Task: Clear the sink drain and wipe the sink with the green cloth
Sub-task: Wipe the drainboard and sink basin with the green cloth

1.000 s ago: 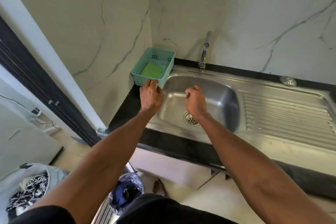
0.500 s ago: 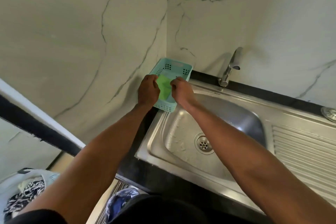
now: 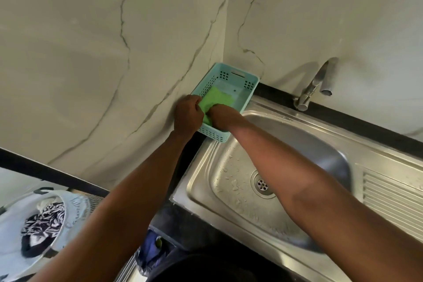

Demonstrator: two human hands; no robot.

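Observation:
A green cloth (image 3: 217, 98) lies in a teal plastic basket (image 3: 248, 96) at the back left corner of the steel sink (image 3: 229, 167). My left hand (image 3: 187, 114) grips the basket's left rim. My right hand (image 3: 220, 117) reaches into the basket and its fingers close on the near part of the cloth. The sink's round drain (image 3: 262, 184) is open to view, with water drops on the basin around it.
A steel tap (image 3: 317, 84) stands behind the basin. The ribbed drainboard (image 3: 393, 199) runs to the right. Marble walls meet behind the basket. A white bag with patterned cloth (image 3: 39, 229) and a dark bag (image 3: 151, 252) sit on the floor below left.
My right hand has left the basin and gone into the basket onto the cloth. My left hand stays on the basket's rim. The view has swung left and closer.

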